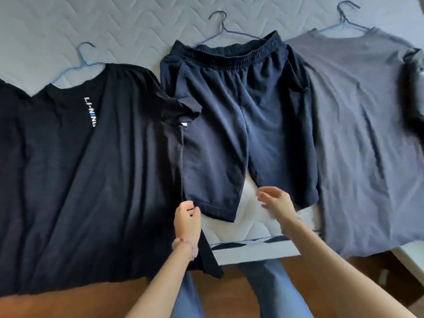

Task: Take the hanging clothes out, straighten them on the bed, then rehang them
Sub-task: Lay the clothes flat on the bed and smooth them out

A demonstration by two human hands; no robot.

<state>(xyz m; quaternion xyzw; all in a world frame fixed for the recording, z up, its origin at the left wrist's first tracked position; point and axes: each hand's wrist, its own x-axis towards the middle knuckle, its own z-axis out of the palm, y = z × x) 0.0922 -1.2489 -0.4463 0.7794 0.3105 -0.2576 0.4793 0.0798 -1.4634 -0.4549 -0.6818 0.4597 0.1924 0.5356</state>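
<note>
Three garments lie flat on the bed, each with a wire hanger still in it. A black T-shirt (80, 168) with a white logo is on the left, navy shorts (231, 125) lie in the middle, and a grey T-shirt (367, 138) is on the right. My left hand (187, 220) pinches dark fabric where the black T-shirt's side edge meets the left leg hem of the shorts; which of the two it grips I cannot tell. My right hand (274, 203) hovers open with fingers spread just below the right leg hem of the shorts, holding nothing.
The quilted grey mattress (68, 26) shows bare above the clothes. Hanger hooks stick out at the top: blue hanger (83, 55), middle hanger (221, 21), right hanger (346, 14). The bed's front edge (247, 247) is close to my legs, with brown floor (302, 269) below.
</note>
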